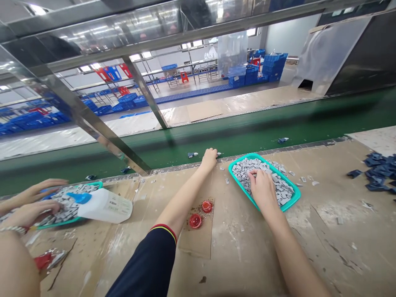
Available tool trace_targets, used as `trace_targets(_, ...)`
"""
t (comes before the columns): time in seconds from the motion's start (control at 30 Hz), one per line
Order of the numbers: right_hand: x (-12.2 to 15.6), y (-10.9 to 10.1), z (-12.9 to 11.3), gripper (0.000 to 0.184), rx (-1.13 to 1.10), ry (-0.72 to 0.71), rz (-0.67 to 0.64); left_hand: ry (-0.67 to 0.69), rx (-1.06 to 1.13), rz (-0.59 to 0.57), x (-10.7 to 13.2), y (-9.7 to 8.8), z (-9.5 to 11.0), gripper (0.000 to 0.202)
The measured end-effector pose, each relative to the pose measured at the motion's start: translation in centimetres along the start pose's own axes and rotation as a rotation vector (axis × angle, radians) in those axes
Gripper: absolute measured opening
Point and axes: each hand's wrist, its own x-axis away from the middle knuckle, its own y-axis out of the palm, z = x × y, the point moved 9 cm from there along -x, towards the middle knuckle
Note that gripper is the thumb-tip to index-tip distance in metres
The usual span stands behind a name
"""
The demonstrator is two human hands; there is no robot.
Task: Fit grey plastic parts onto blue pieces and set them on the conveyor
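Observation:
My left hand [210,159] reaches to the near edge of the green conveyor belt [241,138], its fingers closed round a small part whose white tip [219,154] pokes out on the right. Just left of it on the belt lies a dark blue part with a white end [192,155]. Over a teal tray [296,197] full of small grey plastic pieces [283,190] is my right hand [262,187]. Its thumb and fingers are drawn together among the pieces; what they pinch is hidden. Several loose grey pieces lie around the tray.
Two red cups [195,221] stand on cardboard [196,245]. On the left, a co-worker's hands [37,206] are over another tray, beside a white bottle [108,206]. Dark blue parts [379,171] are heaped at right. A metal post [111,142] rises at the belt's edge.

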Motion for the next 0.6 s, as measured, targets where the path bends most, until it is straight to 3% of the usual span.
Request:
trace_targets(0.13, 1.6, -0.2, -1.7, 0.034, -0.348, 0.060, -0.090, -0.044, 0.117, 0.058, 1.4, -2.4, -0.8, 0.027)
trace_targets(0.23, 3.5, 1.7, -3.8, 0.033, -0.663, 0.131, -0.231, -0.048, 0.262, 0.126, 4.3, -5.7, -1.0, 0.021)
trace_targets(0.33, 5.6, 4.5, -6.0, 0.031, -0.873, 0.202, -0.415, -0.039, 0.425, 0.190, 8.8, -9.4, -0.7, 0.024)
trace_targets(0.47, 7.4, 7.0, -7.5, 0.028, -0.937, 0.272, -0.557, -0.100, 0.771, 0.326, 15.8, -13.6, -1.7, 0.030)
trace_targets(0.6, 7.8, 8.0, -7.8, 0.029, -0.905, 0.276, -0.585, -0.286, 0.948, 0.501, 22.3, -14.7, -4.2, 0.032)
